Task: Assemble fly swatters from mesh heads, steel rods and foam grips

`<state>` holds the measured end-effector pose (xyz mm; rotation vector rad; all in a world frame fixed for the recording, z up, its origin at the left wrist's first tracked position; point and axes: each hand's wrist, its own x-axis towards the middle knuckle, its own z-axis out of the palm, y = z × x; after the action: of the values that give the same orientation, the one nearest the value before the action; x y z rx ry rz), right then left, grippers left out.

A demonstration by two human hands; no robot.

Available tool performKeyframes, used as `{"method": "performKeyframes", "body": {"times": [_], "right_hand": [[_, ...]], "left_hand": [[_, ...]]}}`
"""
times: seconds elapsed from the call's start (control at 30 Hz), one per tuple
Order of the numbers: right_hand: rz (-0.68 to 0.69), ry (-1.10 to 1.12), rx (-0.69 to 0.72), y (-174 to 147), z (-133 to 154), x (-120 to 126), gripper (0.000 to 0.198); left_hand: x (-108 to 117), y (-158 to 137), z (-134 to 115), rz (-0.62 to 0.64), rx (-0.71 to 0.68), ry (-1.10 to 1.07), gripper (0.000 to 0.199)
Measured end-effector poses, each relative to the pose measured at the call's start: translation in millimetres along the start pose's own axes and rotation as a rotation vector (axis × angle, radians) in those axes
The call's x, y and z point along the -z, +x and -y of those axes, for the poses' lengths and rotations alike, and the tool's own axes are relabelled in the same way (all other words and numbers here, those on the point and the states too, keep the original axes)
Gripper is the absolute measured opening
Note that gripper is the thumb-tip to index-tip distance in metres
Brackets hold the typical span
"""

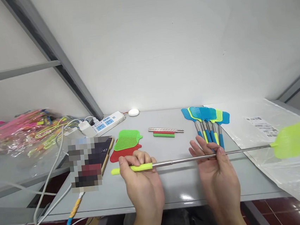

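A yellow-green fly swatter (186, 159) with a telescopic metal rod lies level across both hands, its rod drawn out long. My left hand (142, 177) is closed round its yellow handle. Further along, my right hand (215, 170) pinches the thin rod between thumb and fingers, palm turned up. The perforated swatter head (290, 140) points right, over the white plastic bag. Behind my left hand lie a green swatter head (127, 139) and a red swatter head (123, 153). Metal rods (164, 129) rest beside a red tube and a green tube (164, 135).
Several blue and yellow swatters (203, 116) lie together beyond my right hand. A white plastic bag (242, 124) covers the table's right side. At left are a power strip (111, 122), a phone (107, 148), cables and bagged colourful items (27, 133). A white round device (133, 112) sits at the back.
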<state>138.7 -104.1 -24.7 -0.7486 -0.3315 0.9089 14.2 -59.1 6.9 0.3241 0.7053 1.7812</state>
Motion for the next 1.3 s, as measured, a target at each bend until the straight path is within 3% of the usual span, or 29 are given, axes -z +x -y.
{"method": "performKeyframes", "body": {"times": [0.13,0.33,0.47,0.57,0.67,0.83,0.9,1.03,1.3], "right_hand": [[0.038,-0.041,-0.108,12,14,14,0.033],[-0.257,0.044,-0.024,35,37,33,0.040],[-0.286,0.096,-0.021,34,41,32,0.051],[-0.290,0.109,0.059,33,41,31,0.049],[-0.317,0.067,0.164,33,39,30,0.044],[-0.341,0.004,0.339,22,21,8,0.040],[-0.260,-0.008,0.293,12,12,-7,0.042],[-0.195,-0.040,0.261,1,4,-22,0.044],[-0.101,-0.009,0.008,18,5,-7,0.042]], "left_hand": [[10,20,-19,0.054,0.044,0.006,0.041],[28,50,-44,0.006,-0.064,-0.023,0.044],[35,61,-41,-0.031,0.107,-0.172,0.043],[42,69,-42,-0.050,0.214,-0.272,0.041],[45,70,-44,-0.009,0.224,-0.311,0.037],[19,43,-22,0.040,0.169,-0.350,0.038],[2,26,-7,0.022,0.254,-0.326,0.037],[-16,9,5,0.050,0.271,-0.322,0.035],[6,35,-18,0.094,0.423,-0.427,0.034]]}}
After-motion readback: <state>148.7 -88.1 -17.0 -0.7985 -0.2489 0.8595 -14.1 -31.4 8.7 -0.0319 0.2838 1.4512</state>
